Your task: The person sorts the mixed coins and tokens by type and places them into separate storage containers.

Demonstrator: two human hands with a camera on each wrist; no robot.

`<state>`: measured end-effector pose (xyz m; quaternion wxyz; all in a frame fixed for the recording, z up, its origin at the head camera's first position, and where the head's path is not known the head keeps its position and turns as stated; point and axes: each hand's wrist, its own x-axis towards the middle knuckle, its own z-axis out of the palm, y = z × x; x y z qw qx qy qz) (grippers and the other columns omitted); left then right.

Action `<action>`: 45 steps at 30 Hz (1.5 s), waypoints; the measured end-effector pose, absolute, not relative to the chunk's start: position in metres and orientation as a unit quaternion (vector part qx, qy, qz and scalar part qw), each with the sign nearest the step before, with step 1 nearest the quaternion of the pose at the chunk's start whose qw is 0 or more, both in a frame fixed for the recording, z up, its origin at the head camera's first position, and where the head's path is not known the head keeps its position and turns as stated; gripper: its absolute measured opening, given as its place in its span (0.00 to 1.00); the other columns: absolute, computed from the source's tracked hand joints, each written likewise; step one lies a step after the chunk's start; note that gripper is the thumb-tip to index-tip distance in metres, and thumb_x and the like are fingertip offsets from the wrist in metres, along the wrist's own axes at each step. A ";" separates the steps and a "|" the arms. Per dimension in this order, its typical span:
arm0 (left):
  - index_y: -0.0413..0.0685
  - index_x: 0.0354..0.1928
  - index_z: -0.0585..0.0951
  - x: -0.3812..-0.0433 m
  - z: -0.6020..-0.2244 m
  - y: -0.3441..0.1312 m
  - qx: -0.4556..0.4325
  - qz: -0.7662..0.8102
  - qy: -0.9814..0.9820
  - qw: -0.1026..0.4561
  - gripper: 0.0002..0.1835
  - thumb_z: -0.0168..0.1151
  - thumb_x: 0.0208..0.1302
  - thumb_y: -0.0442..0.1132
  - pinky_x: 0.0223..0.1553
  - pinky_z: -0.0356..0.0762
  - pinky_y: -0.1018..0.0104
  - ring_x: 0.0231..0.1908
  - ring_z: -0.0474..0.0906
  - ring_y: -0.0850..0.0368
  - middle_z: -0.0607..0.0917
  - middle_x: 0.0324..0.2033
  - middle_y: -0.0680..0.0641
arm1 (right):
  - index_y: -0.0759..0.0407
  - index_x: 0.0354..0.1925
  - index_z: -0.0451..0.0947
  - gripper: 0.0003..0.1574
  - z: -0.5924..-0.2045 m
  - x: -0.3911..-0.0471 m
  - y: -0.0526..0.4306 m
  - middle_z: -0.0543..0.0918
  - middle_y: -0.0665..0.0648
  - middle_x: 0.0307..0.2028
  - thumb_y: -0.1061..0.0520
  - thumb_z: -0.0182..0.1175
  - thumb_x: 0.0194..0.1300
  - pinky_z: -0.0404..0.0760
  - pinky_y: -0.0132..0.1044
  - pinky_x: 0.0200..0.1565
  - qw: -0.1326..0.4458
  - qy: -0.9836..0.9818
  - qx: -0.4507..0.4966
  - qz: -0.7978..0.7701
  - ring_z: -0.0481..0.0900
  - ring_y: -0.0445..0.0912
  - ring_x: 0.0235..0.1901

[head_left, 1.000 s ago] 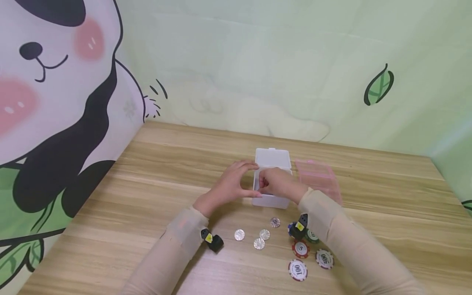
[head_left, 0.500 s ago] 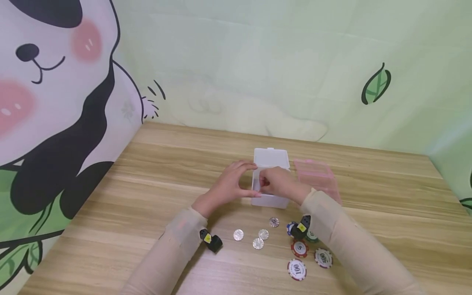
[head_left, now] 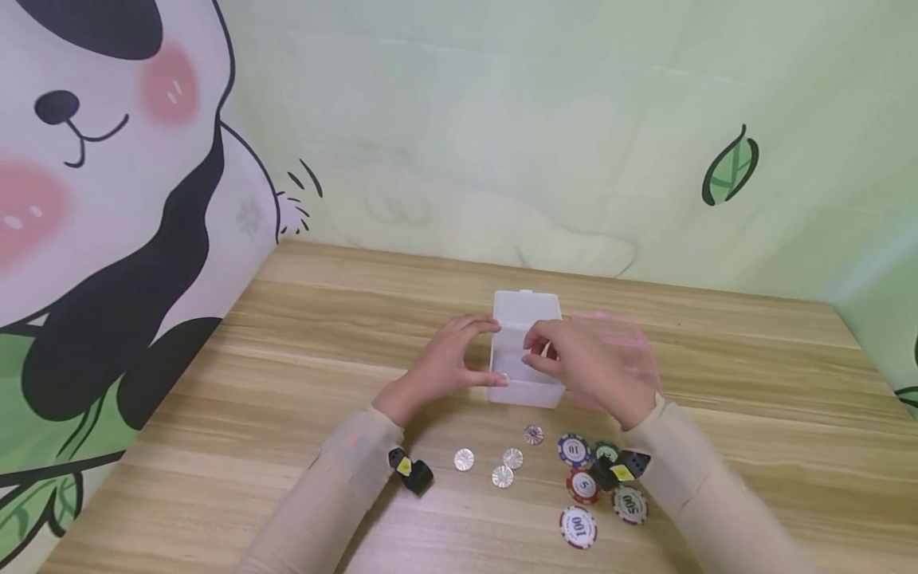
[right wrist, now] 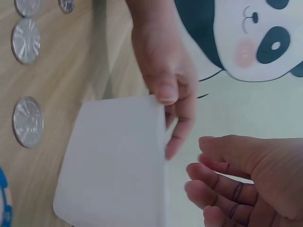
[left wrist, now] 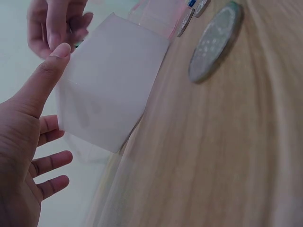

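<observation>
A white plastic box [head_left: 527, 393] stands on the table with its lid [head_left: 527, 308] tipped back. My left hand [head_left: 453, 356] holds the box's left end, thumb on the front rim and fingers at the back. Over the right part of the box hovers my right hand [head_left: 577, 359], its fingers loosely bent with nothing visible between them; the right wrist view shows the fingers [right wrist: 220, 156] apart from the box. Something small and shiny shows inside near the left thumb, too small to name. Several silver coins [head_left: 503, 477] lie in front of the box.
Poker chips marked 10 [head_left: 574, 450], 5 [head_left: 582, 485], 100 [head_left: 578, 527] and 500 [head_left: 629, 505] lie at the front right, beside a partly covered green one [head_left: 606, 450]. A pink see-through case [head_left: 638, 351] lies right of the box, partly behind the right hand.
My right hand has come up out of the box and shifted right, uncovering its inside and the blue chip. The left hand stays at the box's left end.
</observation>
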<state>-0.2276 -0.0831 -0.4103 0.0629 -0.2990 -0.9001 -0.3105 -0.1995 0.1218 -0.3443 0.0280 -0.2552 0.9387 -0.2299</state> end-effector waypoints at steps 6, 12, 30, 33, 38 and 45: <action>0.49 0.57 0.70 -0.227 -0.411 -0.082 -0.301 -0.312 -0.899 0.062 0.41 0.69 0.40 0.59 0.64 0.58 0.54 0.61 0.63 0.53 0.71 0.59 0.49 | 0.57 0.33 0.76 0.06 -0.345 -0.177 0.131 0.80 0.50 0.28 0.56 0.60 0.58 0.75 0.29 0.31 -0.018 0.929 -0.275 -0.245 0.74 0.38 0.28; 0.50 0.57 0.70 -0.225 -0.410 -0.081 -0.299 -0.316 -0.898 0.062 0.40 0.70 0.40 0.58 0.64 0.59 0.54 0.61 0.64 0.53 0.71 0.59 0.50 | 0.57 0.31 0.76 0.05 -0.355 -0.161 0.136 0.80 0.48 0.27 0.56 0.61 0.56 0.76 0.28 0.30 -0.032 0.922 -0.300 -0.241 0.73 0.35 0.26; 0.51 0.57 0.70 -0.228 -0.412 -0.082 -0.301 -0.312 -0.899 0.063 0.41 0.69 0.40 0.60 0.64 0.58 0.55 0.61 0.63 0.53 0.71 0.59 0.51 | 0.53 0.32 0.78 0.10 -0.389 -0.139 0.133 0.80 0.47 0.27 0.51 0.65 0.51 0.74 0.28 0.30 0.013 0.956 -0.262 -0.132 0.74 0.35 0.26; 0.51 0.58 0.70 -0.227 -0.412 -0.082 -0.300 -0.313 -0.899 0.059 0.41 0.69 0.40 0.60 0.64 0.58 0.55 0.62 0.63 0.53 0.71 0.59 0.51 | 0.54 0.32 0.78 0.13 -0.394 -0.136 0.130 0.79 0.48 0.27 0.49 0.65 0.49 0.73 0.30 0.30 -0.006 0.962 -0.253 -0.097 0.72 0.37 0.26; 0.50 0.57 0.70 -0.227 -0.411 -0.083 -0.300 -0.312 -0.899 0.060 0.41 0.69 0.40 0.59 0.64 0.58 0.55 0.61 0.63 0.53 0.71 0.59 0.50 | 0.56 0.32 0.78 0.15 -0.399 -0.134 0.125 0.77 0.49 0.28 0.48 0.66 0.49 0.74 0.32 0.31 -0.018 0.968 -0.238 -0.072 0.71 0.39 0.28; 0.50 0.57 0.70 -0.228 -0.412 -0.083 -0.301 -0.307 -0.901 0.066 0.40 0.69 0.40 0.59 0.64 0.59 0.55 0.61 0.64 0.53 0.71 0.58 0.50 | 0.56 0.31 0.76 0.13 -0.402 -0.132 0.119 0.74 0.49 0.27 0.50 0.66 0.50 0.72 0.32 0.27 -0.011 0.973 -0.216 -0.083 0.70 0.40 0.25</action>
